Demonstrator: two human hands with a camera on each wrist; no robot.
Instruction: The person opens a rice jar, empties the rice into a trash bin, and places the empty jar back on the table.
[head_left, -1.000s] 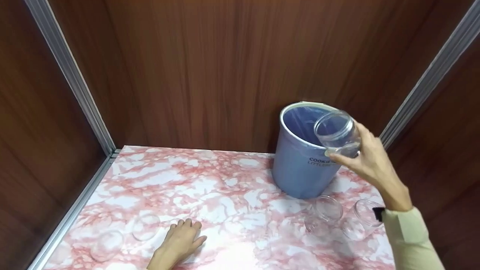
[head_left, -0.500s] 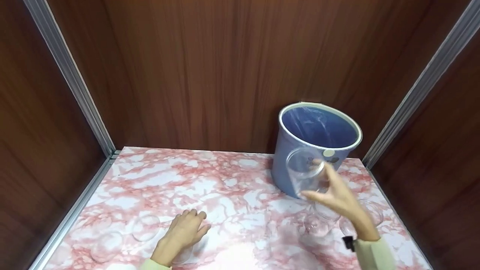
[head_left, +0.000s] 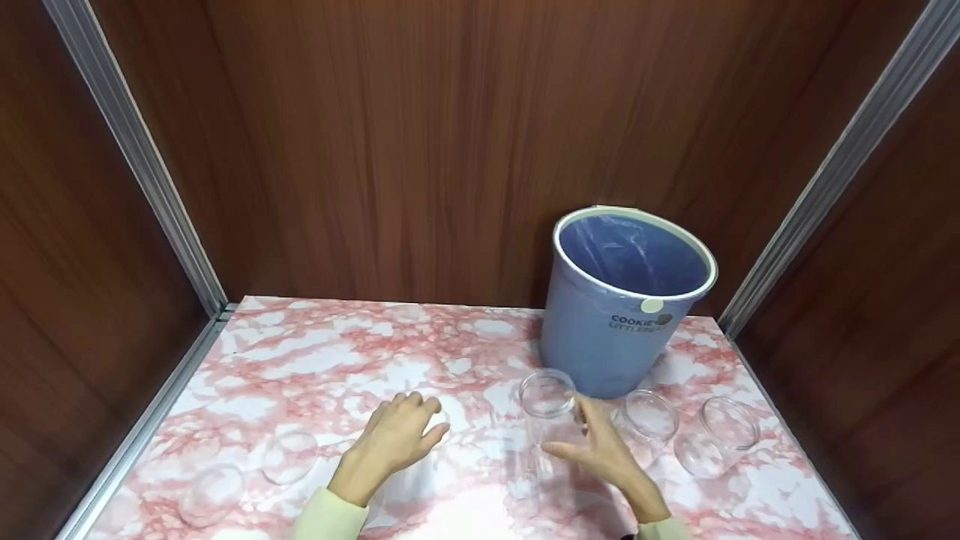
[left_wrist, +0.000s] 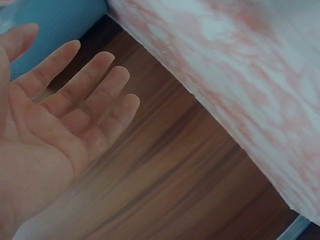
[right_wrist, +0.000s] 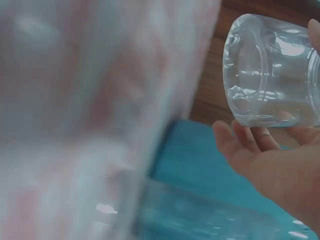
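Observation:
My right hand [head_left: 600, 446] grips a clear, see-through jar [head_left: 546, 397] just in front of the bin, with the thumb on its near side. Seen from the right wrist, this jar [right_wrist: 270, 70] looks empty, and the fingers [right_wrist: 240, 145] curve along its side. Two more clear jars stand to the right of that hand, one nearer [head_left: 651, 420] and one farther out [head_left: 724, 431]. My left hand [head_left: 397, 435] is over the middle of the table, holding nothing. Its fingers [left_wrist: 95, 80] are spread and relaxed in the left wrist view.
A blue bin [head_left: 600, 337] with a pale rim stands at the back right. Faint clear round pieces, one nearer [head_left: 291, 457] and one farther left [head_left: 212, 495], lie on the pink-and-white marbled table [head_left: 337, 360]. Brown wood-grain panels [head_left: 405, 150] enclose the back and sides.
My right hand has carried the jar from over the bin's rim down and left to the table in front of it. The left hand has shifted slightly right and away from me.

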